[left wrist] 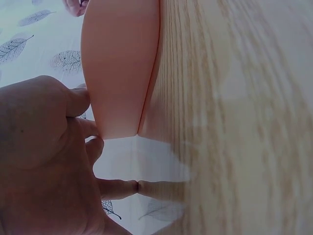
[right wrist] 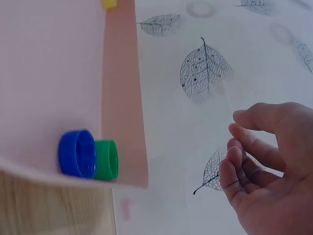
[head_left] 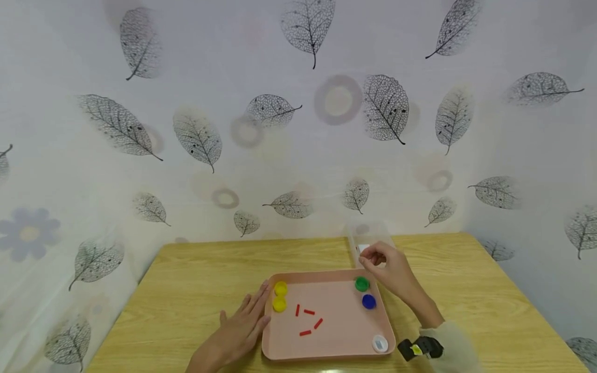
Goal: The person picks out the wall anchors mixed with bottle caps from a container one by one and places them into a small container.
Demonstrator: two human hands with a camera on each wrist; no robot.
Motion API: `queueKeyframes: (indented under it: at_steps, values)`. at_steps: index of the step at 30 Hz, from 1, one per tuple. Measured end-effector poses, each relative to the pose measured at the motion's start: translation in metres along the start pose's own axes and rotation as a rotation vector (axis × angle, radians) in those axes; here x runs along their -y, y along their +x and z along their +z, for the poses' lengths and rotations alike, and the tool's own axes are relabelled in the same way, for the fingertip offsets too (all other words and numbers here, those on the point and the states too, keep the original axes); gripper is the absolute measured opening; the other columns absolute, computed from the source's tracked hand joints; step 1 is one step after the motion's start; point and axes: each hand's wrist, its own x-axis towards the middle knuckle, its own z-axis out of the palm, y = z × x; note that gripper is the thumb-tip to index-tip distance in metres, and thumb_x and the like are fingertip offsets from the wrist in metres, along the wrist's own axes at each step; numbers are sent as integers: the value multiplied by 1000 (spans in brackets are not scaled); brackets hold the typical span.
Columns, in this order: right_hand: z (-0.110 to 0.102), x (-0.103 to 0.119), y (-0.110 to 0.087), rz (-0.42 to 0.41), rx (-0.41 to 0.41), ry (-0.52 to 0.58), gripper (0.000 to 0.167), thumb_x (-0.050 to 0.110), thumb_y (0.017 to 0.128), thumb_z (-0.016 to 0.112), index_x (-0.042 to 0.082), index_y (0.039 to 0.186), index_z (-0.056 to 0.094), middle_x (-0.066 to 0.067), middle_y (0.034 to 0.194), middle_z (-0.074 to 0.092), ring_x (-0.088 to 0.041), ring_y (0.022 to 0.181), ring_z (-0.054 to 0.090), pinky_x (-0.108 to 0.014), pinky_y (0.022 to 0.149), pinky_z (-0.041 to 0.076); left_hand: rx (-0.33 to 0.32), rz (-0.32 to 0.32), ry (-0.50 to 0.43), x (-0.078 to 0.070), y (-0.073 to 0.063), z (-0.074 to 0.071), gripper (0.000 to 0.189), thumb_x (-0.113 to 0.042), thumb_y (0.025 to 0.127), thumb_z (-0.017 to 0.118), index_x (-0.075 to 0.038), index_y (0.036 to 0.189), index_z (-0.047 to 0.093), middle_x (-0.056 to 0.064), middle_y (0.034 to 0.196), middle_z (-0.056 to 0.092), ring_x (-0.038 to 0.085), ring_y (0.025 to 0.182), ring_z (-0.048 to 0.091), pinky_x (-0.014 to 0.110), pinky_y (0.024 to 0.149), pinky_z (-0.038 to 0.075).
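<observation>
My left hand (head_left: 238, 331) lies flat with fingers spread and touches the left rim of a pink tray (head_left: 336, 331). The left wrist view shows its fingers beside the tray's outer wall (left wrist: 120, 68). My right hand (head_left: 389, 269) hovers above the tray's back right corner, near a clear plastic box (head_left: 354, 254). In the right wrist view, this hand's fingers (right wrist: 254, 144) are loosely bent, with thumb and index tips close together and nothing visible between them. A green cap (head_left: 361, 284) and a blue cap (head_left: 369, 301) sit in the tray below it.
Two yellow caps (head_left: 280, 296) stand along the tray's left side. Several short red sticks (head_left: 309, 312) lie scattered left of its middle. A white round cap (head_left: 380, 343) is in the front right corner. Behind the wooden table (head_left: 210, 269) hangs a leaf-patterned cloth (head_left: 298, 155).
</observation>
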Motion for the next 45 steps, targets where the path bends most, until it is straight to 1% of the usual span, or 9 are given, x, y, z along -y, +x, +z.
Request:
queueKeyframes:
  at_steps: [4,8,14,21,23,29,31,37,45]
  values:
    - [3,8,-6,-16,9,36,10,3,91,78,11,93,72,8,83,63,-7,72,59,-25,65,55,-10,5,-3,-3,-2,1,63,-48,112,31,-24,167,13,-6,172,7,43,151,27,93,93,11]
    - [5,16,-12,-3,23,79,12,2,91,78,12,93,72,8,82,62,-8,71,58,-27,62,53,-14,-3,0,-6,-4,3,63,-48,112,31,-25,167,12,-6,172,7,42,151,27,93,93,10]
    - [14,27,-21,12,56,184,8,5,92,77,11,95,72,6,85,65,-9,72,59,-27,61,53,-16,-12,2,-8,-5,3,62,-48,112,32,-26,167,13,-7,172,7,43,150,28,93,93,10]
    - [32,35,-28,77,117,262,6,9,91,79,8,94,74,4,87,67,-8,75,59,-25,65,55,-19,-13,6,-9,-5,2,62,-48,111,31,-26,167,13,-7,172,8,43,150,28,93,94,10]
    - [37,36,-29,61,129,284,5,7,91,79,8,92,74,4,85,67,-8,74,59,-24,65,55,-19,-13,4,-8,-5,2,62,-48,111,32,-26,167,13,-7,172,7,43,150,28,93,94,10]
    - [55,35,-35,-80,122,323,11,-2,88,78,9,89,74,1,80,69,-8,68,60,-25,57,55,-18,-17,-6,-8,-5,2,62,-48,111,33,-27,167,13,-8,172,7,43,150,28,93,93,10]
    - [60,36,-38,-52,153,332,9,1,90,78,9,91,73,1,81,69,-7,69,60,-24,59,55,-18,-20,-8,-7,-6,2,62,-48,111,33,-27,167,14,-8,172,7,42,151,28,93,93,9]
    - [72,39,-47,98,293,336,5,7,93,77,6,92,72,3,84,67,-5,74,58,-23,65,55,-17,-21,-6,-7,-6,3,62,-48,111,33,-27,167,14,-8,172,7,42,150,28,93,94,10]
    - [81,37,-53,165,401,281,6,9,92,77,6,93,73,6,84,65,-5,76,57,-21,67,52,-16,-20,-9,-7,-4,4,62,-49,111,32,-28,167,13,-8,172,7,41,151,27,92,94,9]
